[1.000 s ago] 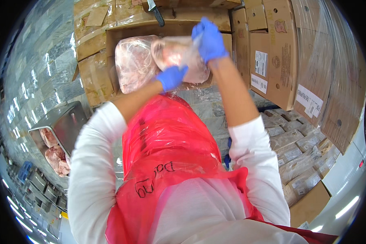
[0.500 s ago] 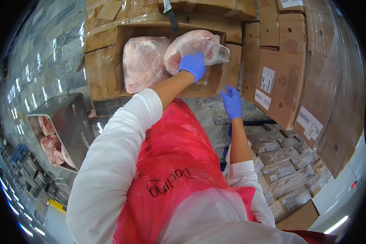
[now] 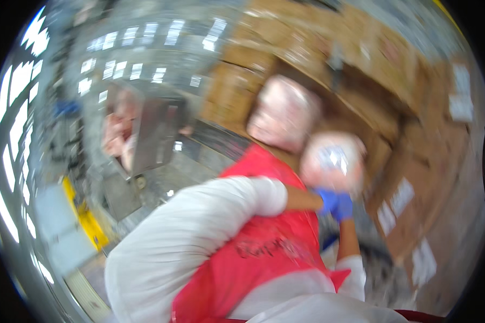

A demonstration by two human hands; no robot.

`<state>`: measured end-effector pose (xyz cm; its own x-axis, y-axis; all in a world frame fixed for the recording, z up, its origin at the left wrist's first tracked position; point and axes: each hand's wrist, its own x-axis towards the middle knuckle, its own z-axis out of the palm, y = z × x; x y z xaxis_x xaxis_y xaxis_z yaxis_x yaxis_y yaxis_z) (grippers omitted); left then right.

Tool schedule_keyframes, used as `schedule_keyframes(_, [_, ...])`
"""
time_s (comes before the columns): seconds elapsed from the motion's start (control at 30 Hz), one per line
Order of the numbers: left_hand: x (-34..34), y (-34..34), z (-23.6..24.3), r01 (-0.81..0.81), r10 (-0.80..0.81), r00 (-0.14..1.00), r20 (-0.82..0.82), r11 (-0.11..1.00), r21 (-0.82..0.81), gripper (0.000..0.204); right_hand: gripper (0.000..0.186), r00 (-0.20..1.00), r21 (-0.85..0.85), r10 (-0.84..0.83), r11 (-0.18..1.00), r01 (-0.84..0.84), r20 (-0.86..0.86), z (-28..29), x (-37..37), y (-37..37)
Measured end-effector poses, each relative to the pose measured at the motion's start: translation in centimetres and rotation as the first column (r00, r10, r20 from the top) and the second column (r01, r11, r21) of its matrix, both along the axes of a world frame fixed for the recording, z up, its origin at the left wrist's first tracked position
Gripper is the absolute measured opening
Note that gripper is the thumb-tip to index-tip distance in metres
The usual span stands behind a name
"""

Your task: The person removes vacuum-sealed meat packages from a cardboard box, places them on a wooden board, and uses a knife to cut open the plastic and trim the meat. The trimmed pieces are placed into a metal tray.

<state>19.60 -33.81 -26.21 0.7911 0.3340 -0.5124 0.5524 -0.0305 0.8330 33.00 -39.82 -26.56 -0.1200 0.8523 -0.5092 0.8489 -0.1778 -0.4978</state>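
Observation:
A plastic-wrapped piece of meat [image 3: 333, 159], pale pink, is at the near side of an open cardboard box [image 3: 380, 145]. My left hand [image 3: 326, 200], in a blue glove, is closed at the near end of its wrap. My right hand [image 3: 343, 208], also blue-gloved, meets it there and appears closed on the same end. Motion blur hides the separate fingers. A second wrapped piece of meat [image 3: 284, 113] lies in the left part of the box, apart from both hands.
A knife [image 3: 336, 70] with a dark handle rests at the box's far edge. To the left stands a metal cart [image 3: 159, 132] holding raw meat [image 3: 121, 132]. Stacked cartons [image 3: 431, 177] rise on the right. A yellow bar [image 3: 83, 212] is at lower left.
My view has swung left. The right-hand piece of meat has come nearer to me, out over the box's near side. My right hand has joined my left at its wrap.

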Motion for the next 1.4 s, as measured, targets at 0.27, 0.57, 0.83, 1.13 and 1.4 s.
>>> schedule_keyframes(0.27, [-4.0, 11.6, 15.9, 0.409, -0.368, 0.902, -0.227, 0.896, 0.172, 0.034, 0.024, 0.965, 0.032, -0.133, 0.989, 0.144, -0.225, 6.3, -3.8, 6.6])
schedule_keyframes(0.57, [-7.0, 18.8, 16.8, 0.113, -0.139, 0.989, 0.053, 0.934, 0.340, 0.044, 0.023, 0.884, 0.167, -0.296, 0.912, 0.374, -0.360, 10.5, -4.5, 12.4])
schedule_keyframes(0.83, [-5.3, 17.1, 12.0, 0.339, -0.289, 0.939, -0.185, 0.701, 0.627, 0.070, 0.024, 0.954, 0.079, -0.220, 0.968, 0.240, -0.204, 9.5, -2.1, 9.1])
schedule_keyframes(1.13, [-14.3, 20.1, 0.2, 0.586, -0.356, 0.783, -0.510, 0.697, 0.414, 0.035, 0.026, 0.916, 0.262, -0.271, 0.899, 0.350, -0.295, 8.8, -1.7, 6.1])
schedule_keyframes(1.4, [-21.0, 18.2, 3.3, 0.277, -0.106, 0.827, -0.552, 0.932, 0.236, 0.047, 0.036, 0.863, 0.107, -0.457, 0.867, 0.486, -0.216, -0.4, -6.3, 0.7])
